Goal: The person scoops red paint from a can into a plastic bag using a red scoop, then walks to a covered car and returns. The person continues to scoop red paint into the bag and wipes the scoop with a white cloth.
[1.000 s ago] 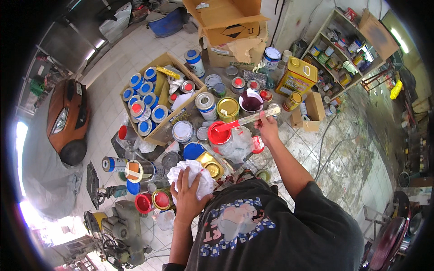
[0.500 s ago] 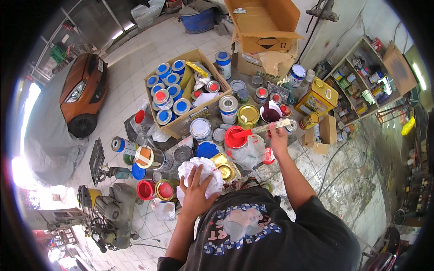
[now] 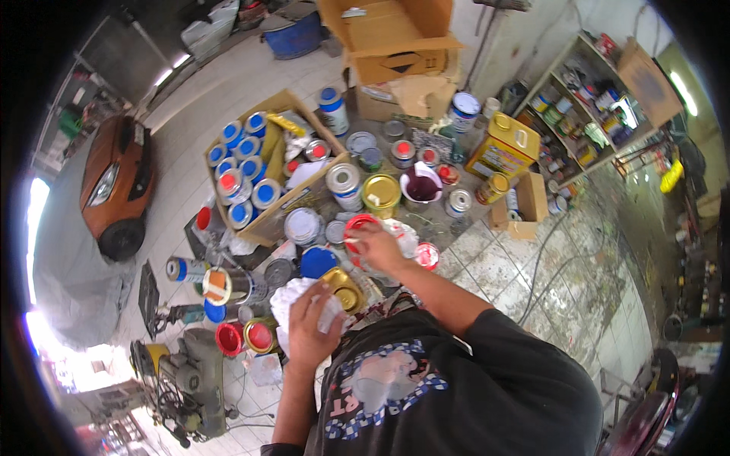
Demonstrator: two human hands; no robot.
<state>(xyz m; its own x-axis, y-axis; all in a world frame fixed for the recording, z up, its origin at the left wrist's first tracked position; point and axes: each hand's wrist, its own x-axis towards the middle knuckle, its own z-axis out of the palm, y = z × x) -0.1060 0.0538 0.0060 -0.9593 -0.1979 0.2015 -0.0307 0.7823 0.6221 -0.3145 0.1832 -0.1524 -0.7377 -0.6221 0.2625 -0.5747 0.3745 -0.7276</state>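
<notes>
Two hands were at work in front of me, low over a crowd of paint cans on the tiled floor. My left hand (image 3: 308,327) gripped a white rag (image 3: 293,296), fingers curled round its bunched cloth, just beside a gold can (image 3: 344,289) that lay tilted on my side of the red lid. That red lid (image 3: 357,226) served as my landmark. My right hand (image 3: 376,247) sat right over it, fingers pinched narrow on a thin pale stick (image 3: 351,240) that poked out toward the left; I could not tell whether the stick's tip touched the lid. Beyond the red lid stood a yellow can (image 3: 380,194), and next to that a pot (image 3: 420,186) of dark purple-red paint with a white rim. Left of the red lid lay a blue lid (image 3: 315,261) and a white lid (image 3: 302,225). Farther left of it sat a cardboard box (image 3: 266,220) packed with blue-topped cans. Well beyond the lid, to the right, a square yellow tin (image 3: 503,148) stood near a small open carton (image 3: 530,199). On my side of the lid, down to the left, two red-topped cans (image 3: 243,337) stood close together by a grey machine (image 3: 190,380). Far off to the left an orange car (image 3: 114,182) was parked.
</notes>
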